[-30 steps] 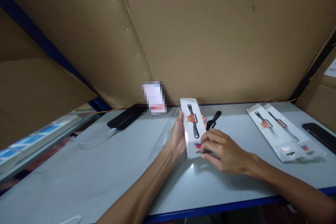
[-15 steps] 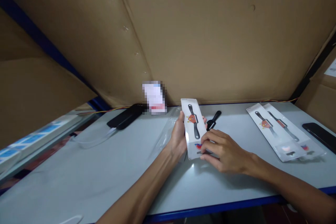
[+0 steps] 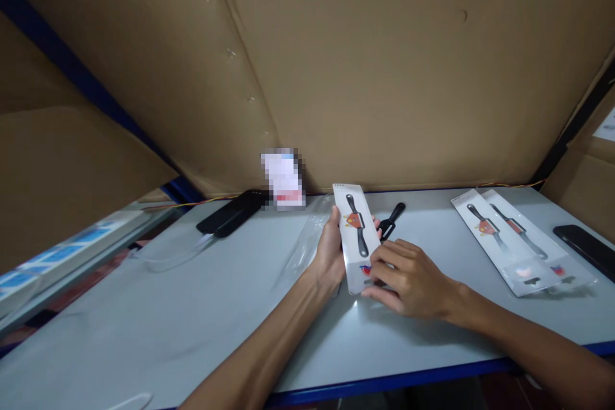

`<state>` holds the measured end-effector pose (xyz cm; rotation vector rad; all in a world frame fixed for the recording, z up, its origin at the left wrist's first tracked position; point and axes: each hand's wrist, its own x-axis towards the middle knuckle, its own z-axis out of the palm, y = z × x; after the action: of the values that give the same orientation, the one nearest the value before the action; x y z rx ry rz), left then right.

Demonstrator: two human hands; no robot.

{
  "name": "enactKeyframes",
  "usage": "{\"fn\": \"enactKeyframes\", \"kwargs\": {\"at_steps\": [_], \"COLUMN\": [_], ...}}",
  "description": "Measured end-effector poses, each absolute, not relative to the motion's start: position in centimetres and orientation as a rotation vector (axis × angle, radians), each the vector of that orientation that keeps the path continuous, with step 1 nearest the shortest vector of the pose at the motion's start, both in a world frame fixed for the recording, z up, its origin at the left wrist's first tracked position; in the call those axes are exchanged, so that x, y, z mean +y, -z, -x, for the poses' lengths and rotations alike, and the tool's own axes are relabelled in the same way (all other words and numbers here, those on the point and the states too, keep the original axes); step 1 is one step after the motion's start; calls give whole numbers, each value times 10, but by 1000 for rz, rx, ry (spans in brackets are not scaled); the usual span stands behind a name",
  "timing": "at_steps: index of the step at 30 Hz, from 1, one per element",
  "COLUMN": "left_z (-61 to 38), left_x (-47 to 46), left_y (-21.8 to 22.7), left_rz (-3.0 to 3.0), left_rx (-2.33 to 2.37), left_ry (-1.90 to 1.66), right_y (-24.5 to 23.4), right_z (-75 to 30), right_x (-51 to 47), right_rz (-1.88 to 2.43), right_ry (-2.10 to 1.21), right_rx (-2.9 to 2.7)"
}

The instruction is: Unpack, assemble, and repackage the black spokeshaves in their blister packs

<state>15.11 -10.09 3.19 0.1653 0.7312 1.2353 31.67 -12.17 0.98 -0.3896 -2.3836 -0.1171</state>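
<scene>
A white packaging card (image 3: 352, 230) printed with a black-handled peeler stands tilted up in front of me. My left hand (image 3: 330, 245) is closed round its left edge, with fingertips showing at the far side. At the lower right corner, my right hand (image 3: 408, 275) pinches the card, its fingers curled over the printed logo. Just behind that hand a black peeler (image 3: 393, 221) lies on the table, partly hidden. Clear plastic packaging (image 3: 305, 237) rests on the table to the left of my left hand.
Two similar peeler cards (image 3: 500, 240) lie overlapping on the grey table (image 3: 192, 320) at right, beside a dark object (image 3: 586, 250). A black power bank (image 3: 233, 213) with a white cable lies at left. A blurred-out screen (image 3: 283, 176) leans against the cardboard wall (image 3: 375, 64).
The card has tipped slightly and shifted a little down and right with my left hand. My right fingers have moved a little at its lower corner.
</scene>
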Motion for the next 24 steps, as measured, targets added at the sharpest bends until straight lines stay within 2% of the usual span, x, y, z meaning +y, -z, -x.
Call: {"fn": "enactKeyframes", "kwargs": {"at_steps": [9,18,24], "left_z": [-149,-148,-149], "left_x": [-100,-99,-98], "left_y": [-31,-28,-30], "left_rz": [-154,-143,-139], "left_rx": [708,657,642], "left_ry": [-1217,-1211,-1241], "right_y": [-13,-17,-16], "right_z": [-316,-314,-310], "right_x": [-123,-126,-133], "right_rz": [395,234,451], "right_ry": [217,739,862], "right_rx": [-2425,-2376,-2371]}}
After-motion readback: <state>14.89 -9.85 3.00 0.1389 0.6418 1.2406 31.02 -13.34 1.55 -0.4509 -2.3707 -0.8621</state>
